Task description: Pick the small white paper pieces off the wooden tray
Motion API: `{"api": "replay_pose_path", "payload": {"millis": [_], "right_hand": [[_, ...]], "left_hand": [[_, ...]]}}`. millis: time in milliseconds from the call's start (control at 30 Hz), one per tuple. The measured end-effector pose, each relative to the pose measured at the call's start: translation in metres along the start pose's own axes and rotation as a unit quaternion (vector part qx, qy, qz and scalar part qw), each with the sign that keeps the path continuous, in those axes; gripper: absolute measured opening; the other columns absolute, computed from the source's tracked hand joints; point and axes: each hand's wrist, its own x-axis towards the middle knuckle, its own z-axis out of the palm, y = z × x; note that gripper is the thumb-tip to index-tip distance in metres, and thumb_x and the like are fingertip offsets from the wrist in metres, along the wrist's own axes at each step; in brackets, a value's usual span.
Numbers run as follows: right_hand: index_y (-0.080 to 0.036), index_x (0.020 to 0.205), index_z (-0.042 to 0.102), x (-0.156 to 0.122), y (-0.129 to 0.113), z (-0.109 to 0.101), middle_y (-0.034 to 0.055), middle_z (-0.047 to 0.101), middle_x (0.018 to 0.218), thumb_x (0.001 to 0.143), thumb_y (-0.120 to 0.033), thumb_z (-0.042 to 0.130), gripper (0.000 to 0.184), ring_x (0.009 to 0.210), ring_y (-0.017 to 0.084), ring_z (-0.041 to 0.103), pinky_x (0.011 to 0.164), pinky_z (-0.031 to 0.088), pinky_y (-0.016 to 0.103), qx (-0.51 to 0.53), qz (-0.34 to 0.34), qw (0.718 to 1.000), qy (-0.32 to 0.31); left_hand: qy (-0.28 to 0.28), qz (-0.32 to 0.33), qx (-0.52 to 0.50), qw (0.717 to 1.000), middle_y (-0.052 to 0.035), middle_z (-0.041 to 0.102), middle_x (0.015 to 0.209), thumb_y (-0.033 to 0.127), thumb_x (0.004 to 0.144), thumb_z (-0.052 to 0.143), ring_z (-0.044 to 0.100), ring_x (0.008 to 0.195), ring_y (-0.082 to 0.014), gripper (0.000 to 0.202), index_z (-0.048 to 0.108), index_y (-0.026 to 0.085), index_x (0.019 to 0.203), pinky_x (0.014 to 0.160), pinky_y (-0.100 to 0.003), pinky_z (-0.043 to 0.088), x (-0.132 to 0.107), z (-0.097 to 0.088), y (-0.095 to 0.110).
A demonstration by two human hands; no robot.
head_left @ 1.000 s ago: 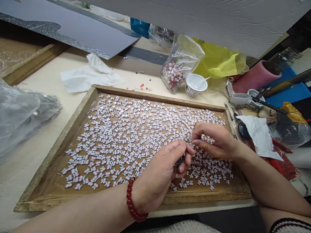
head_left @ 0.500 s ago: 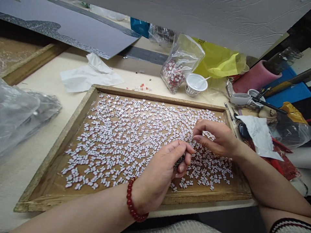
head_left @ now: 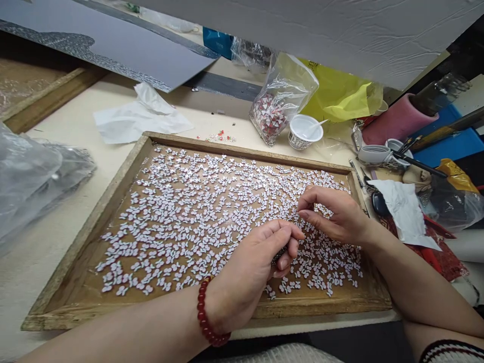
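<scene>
A shallow wooden tray (head_left: 124, 171) lies in front of me, its floor strewn with many small white cherry-shaped pieces (head_left: 177, 217). Over its right half, my left hand (head_left: 264, 247) is closed around a dark, glittery clump (head_left: 279, 253); only a bit of it shows between the fingers. Just to the right, my right hand (head_left: 330, 212) hovers above the pieces with its fingers curled and the thumb close to the fingertip. Whatever may be in that pinch is too small to see. The two hands are close but apart.
Behind the tray stand a clear bag of red and silver bits (head_left: 269, 118) and a white cup (head_left: 305, 132) with a spoon. White tissue (head_left: 141, 116) lies at the back left, a plastic bag (head_left: 38, 176) at left. Tools and jars (head_left: 378, 154) crowd the right.
My right hand has shifted very slightly left, toward my left hand. The left fingers have moved a little over the dark clump. The tray and its pieces look the same.
</scene>
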Motion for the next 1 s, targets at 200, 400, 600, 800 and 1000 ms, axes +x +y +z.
{"api": "replay_pose_path", "payload": {"millis": [200, 400, 600, 800, 1000], "right_hand": [[-0.017, 0.087, 0.054, 0.0005, 0.0024, 0.0011, -0.0001, 0.058, 0.075, 0.087, -0.013, 0.056, 0.004, 0.068, 0.009, 0.053, 0.063, 0.046, 0.022, -0.004, -0.007, 1.0, -0.007], [-0.017, 0.087, 0.055, -0.0002, 0.0021, 0.0014, 0.0006, 0.059, 0.075, 0.088, -0.015, 0.055, 0.002, 0.067, 0.01, 0.053, 0.063, 0.045, 0.024, -0.014, 0.003, 1.0, -0.024], [-0.017, 0.087, 0.054, 0.0006, 0.0028, 0.0042, 0.0005, 0.058, 0.074, 0.088, -0.013, 0.052, 0.005, 0.067, 0.01, 0.052, 0.062, 0.045, 0.023, -0.031, -0.022, 0.999, -0.039], [-0.018, 0.086, 0.053, 0.0003, 0.0041, 0.0062, 0.0005, 0.059, 0.074, 0.087, -0.012, 0.052, 0.006, 0.067, 0.01, 0.051, 0.063, 0.043, 0.023, -0.05, -0.025, 0.997, -0.05], [-0.018, 0.085, 0.054, 0.0012, 0.0046, 0.007, 0.0011, 0.059, 0.075, 0.088, -0.014, 0.051, 0.006, 0.068, 0.011, 0.051, 0.063, 0.043, 0.024, -0.057, -0.016, 0.996, -0.066]], "left_hand": [[-0.005, 0.004, 0.002, 1.0, 0.0034, 0.048, 0.069, 0.029, 0.091, 0.05, 0.035, 0.056, -0.0077, 0.017, 0.057, 0.015, 0.086, 0.053, -0.023, 0.024, 0.0007, -0.0008, -0.001], [-0.007, 0.003, 0.009, 1.0, 0.0035, 0.049, 0.067, 0.03, 0.091, 0.051, 0.035, 0.056, -0.0078, 0.017, 0.057, 0.015, 0.085, 0.053, -0.023, 0.024, 0.0002, -0.0016, -0.0025], [-0.011, 0.004, 0.009, 1.0, 0.0034, 0.049, 0.068, 0.03, 0.09, 0.051, 0.035, 0.056, -0.0081, 0.017, 0.058, 0.016, 0.083, 0.053, -0.023, 0.025, 0.0014, -0.0018, -0.0026], [-0.016, -0.003, 0.016, 1.0, 0.0031, 0.048, 0.067, 0.03, 0.089, 0.051, 0.035, 0.056, -0.0082, 0.017, 0.058, 0.016, 0.081, 0.052, -0.022, 0.026, 0.0015, -0.0015, -0.0016], [-0.022, -0.005, 0.022, 0.999, 0.0031, 0.048, 0.067, 0.03, 0.089, 0.051, 0.036, 0.057, -0.0086, 0.018, 0.058, 0.017, 0.081, 0.052, -0.022, 0.026, 0.0003, -0.0019, -0.0018]]}}
